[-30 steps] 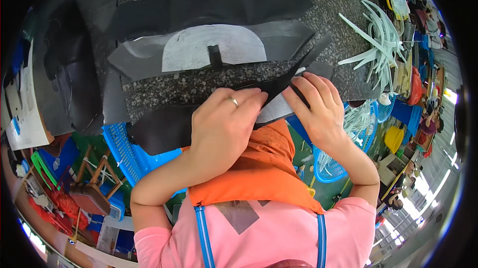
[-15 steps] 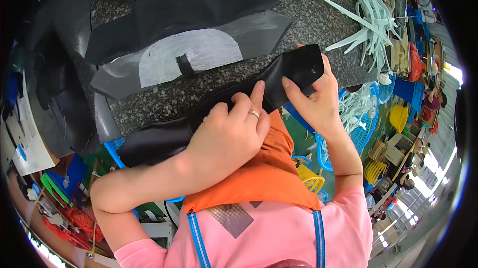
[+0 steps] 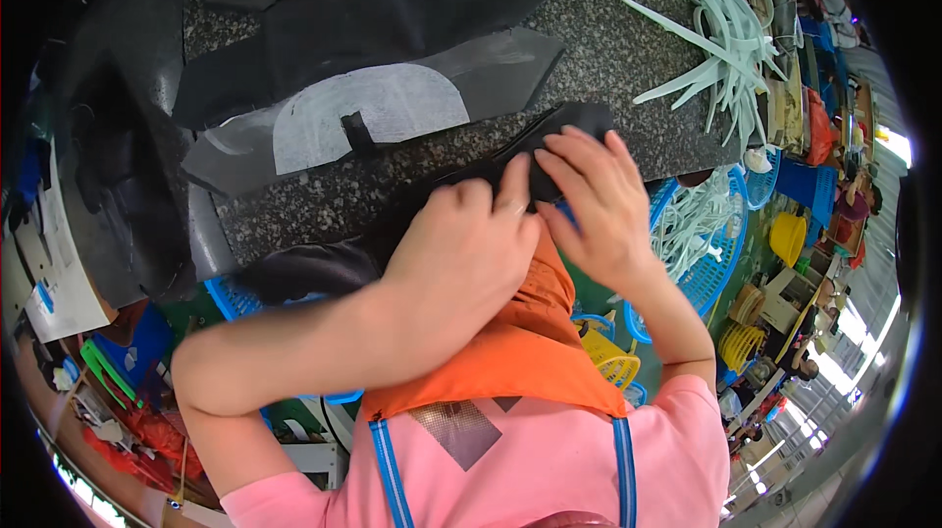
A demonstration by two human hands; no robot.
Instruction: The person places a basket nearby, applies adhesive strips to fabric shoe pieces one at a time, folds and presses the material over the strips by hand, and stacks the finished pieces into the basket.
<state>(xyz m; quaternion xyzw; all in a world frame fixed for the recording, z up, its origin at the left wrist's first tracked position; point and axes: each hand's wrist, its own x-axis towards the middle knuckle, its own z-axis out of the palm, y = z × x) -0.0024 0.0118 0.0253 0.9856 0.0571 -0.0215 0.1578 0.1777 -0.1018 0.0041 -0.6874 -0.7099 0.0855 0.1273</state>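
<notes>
— Black fabric, that long dark piece (image 3: pixel 549 140): where did you have it?

— You had it at the near edge of the speckled stone table (image 3: pixel 608 47), its far-right end lying on the stone and the rest trailing down and to the left, off the edge towards the blue basket (image 3: pixel 228 297).

— And your hands?

— Your left hand (image 3: pixel 461 243) was curled down over the middle of the piece, fingers closed on it as far as I could tell. Your right hand (image 3: pixel 594 199) had its fingers bent and pressed on the rounded far-right end, thumb underneath, pinching.

— How far along did it look?

— Partway, I judged. One end seemed folded or rolled tight under your fingers; the trailing stretch was loose.

— Its long axis?

— It ran from near left to far right, the bunched end pointing towards the pale plastic strips (image 3: pixel 726 37). Other cut black sheets (image 3: pixel 392 18) lay flat further off.
</notes>
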